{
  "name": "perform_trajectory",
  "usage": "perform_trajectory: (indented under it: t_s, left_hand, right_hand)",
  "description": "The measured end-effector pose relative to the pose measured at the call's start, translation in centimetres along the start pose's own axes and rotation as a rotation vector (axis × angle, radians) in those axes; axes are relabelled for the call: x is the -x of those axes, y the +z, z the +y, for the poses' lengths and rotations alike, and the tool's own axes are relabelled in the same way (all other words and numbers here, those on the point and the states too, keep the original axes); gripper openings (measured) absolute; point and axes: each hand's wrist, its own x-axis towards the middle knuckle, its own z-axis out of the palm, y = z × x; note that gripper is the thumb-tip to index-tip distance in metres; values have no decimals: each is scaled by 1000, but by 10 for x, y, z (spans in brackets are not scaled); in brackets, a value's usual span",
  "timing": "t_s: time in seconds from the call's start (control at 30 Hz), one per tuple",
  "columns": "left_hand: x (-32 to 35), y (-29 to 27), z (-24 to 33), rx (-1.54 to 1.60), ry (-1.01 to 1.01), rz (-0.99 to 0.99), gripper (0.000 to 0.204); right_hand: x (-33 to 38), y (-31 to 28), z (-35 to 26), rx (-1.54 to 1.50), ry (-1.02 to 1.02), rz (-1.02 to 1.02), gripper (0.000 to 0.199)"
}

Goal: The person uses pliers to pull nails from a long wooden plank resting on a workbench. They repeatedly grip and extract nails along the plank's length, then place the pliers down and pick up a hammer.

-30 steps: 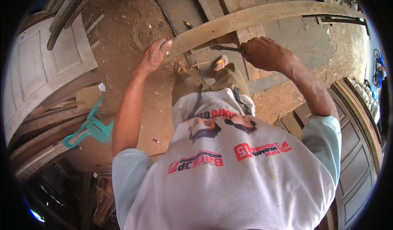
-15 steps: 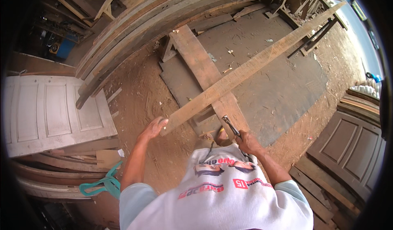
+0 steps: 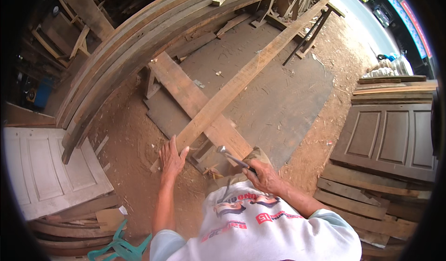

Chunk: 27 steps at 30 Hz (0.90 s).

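Note:
A long, narrow wooden plank [image 3: 241,81] slants from near my body to the far right, lying across a wider board [image 3: 186,91]. My left hand [image 3: 172,160] is at the plank's near end, fingers spread and thumb apart, touching the end. In front of my waist my right hand [image 3: 264,176] is closed around the dark handle of a hammer [image 3: 237,160]. The hammer's metal head points up and left, near the lower end of the wider board and apart from the plank.
A trestle [image 3: 316,31] stands under the plank's far end. Long curved beams [image 3: 139,42] stretch along the left and back. A white panelled door [image 3: 51,168] lies at left, a brown one [image 3: 378,133] at right above stacked boards [image 3: 353,203]. A green plastic object [image 3: 123,247] sits lower left.
The view has swung, so the scene sits further left and lower. My left hand's fingers have spread against the plank's end. My right hand has brought the hammer leftward, closer to the plank.

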Motion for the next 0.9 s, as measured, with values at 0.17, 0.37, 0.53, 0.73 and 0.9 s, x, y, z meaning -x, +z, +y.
perform_trajectory:
  t_s: [0.17,0.37,0.53,0.73,0.9]
  left_hand:
    - [-21,-12,36,154,-246,32,72]
    - [-96,-4,139,147,-11,281,70]
    - [-181,32,252,-24,118,372,64]
    - [-230,73,317,-88,-103,293,49]
    - [-232,78,318,-121,-75,384,45]
  right_hand:
    - [-6,27,97,225,158,-169,30]
    - [-22,-44,151,111,141,-347,35]
    - [-16,-142,226,153,124,-275,40]
    - [-29,-272,264,92,360,-16,41]
    - [-93,-306,276,-36,438,104,54]
